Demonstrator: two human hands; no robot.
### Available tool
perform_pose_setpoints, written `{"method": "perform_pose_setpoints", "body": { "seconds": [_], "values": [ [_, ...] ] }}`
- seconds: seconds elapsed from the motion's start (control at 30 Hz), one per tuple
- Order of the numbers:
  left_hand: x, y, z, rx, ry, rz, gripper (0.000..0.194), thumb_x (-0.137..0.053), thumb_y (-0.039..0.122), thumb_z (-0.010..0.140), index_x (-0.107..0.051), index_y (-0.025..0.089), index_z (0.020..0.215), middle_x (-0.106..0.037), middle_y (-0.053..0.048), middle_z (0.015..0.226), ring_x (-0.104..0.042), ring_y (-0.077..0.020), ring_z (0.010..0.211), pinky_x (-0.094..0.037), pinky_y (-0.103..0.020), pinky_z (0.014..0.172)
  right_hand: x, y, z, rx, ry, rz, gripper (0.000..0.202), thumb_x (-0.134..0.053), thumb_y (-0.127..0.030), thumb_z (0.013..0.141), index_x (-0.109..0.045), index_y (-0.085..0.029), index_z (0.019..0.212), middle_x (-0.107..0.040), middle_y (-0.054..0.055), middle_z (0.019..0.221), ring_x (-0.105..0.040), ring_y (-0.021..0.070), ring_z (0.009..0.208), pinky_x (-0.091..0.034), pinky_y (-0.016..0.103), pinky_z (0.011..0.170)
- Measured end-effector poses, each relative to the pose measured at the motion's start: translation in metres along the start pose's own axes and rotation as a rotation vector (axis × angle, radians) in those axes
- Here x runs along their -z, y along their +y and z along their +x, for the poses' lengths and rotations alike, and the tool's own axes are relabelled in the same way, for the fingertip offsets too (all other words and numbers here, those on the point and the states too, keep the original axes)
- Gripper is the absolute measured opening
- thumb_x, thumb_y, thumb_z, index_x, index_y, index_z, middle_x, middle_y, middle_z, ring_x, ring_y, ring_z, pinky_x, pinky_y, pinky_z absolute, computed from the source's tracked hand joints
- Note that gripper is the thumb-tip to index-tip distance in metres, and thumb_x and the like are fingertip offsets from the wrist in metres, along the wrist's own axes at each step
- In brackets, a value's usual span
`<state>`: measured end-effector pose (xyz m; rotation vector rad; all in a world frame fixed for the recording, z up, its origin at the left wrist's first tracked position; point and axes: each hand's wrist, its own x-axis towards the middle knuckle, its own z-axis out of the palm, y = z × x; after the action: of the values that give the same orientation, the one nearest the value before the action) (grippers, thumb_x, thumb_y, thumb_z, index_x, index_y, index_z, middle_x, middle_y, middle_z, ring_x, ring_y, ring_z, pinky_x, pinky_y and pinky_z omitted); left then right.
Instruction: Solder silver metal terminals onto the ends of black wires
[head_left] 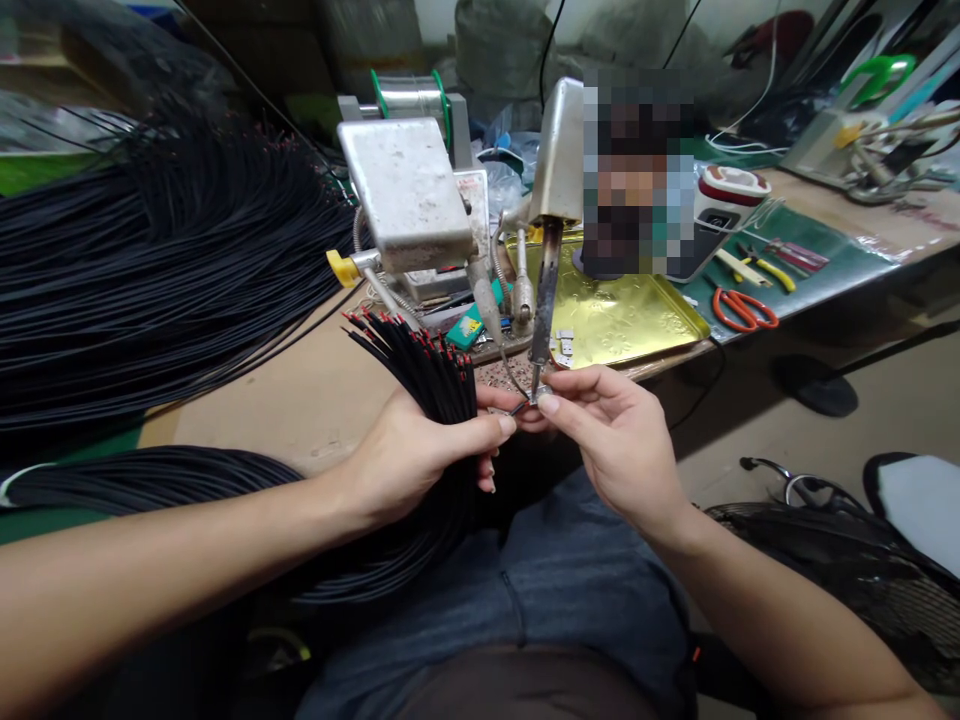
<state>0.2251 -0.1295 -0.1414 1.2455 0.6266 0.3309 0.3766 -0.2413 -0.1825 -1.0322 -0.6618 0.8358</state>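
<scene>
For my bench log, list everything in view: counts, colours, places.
Cable pile: one, black, left.
Cable bunch: one, black, red-tipped, centre.
Tied cables: uncounted, black, lower left.
Wire spool: one, silver, green rims, back.
Housings: two, silver, centre.
Soldering iron: one, dark, centre.
Small piece: one, silver, at iron tip.
Tray: one, gold, right of centre.
Scissors: one, orange, right.
Pliers: one, yellow, behind scissors.
Other clutter: uncounted, mixed colours, around.
Left hand: one, bare, around cable bunch.
Right hand: one, bare, pinching small piece.

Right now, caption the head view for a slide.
Left hand grips a bundle of black cables; right hand holds a small part beneath the soldering iron.
</scene>
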Motion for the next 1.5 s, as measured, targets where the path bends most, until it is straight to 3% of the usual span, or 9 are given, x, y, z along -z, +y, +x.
{"method": "perform_pose_setpoints", "body": {
  "seconds": [1.5],
  "values": [
    [0.0006,-0.0002,0.0013,0.002,-0.014,0.024,0.03,-0.085,0.023,0.077,-0.072,0.008,0.099,-0.063,0.001,0.058,-0.058,-0.012,0.047,-0.058,-0.024,0.045,0.0001,0.0003,-0.0014,0.014,0.002,-0.03,0.022,-0.086,-0.026,0.083,-0.072,-0.016,0.098,-0.077,0.003,0.086,-0.078,0.0175,0.077,-0.066,0.028,0.077]
  ]
}}
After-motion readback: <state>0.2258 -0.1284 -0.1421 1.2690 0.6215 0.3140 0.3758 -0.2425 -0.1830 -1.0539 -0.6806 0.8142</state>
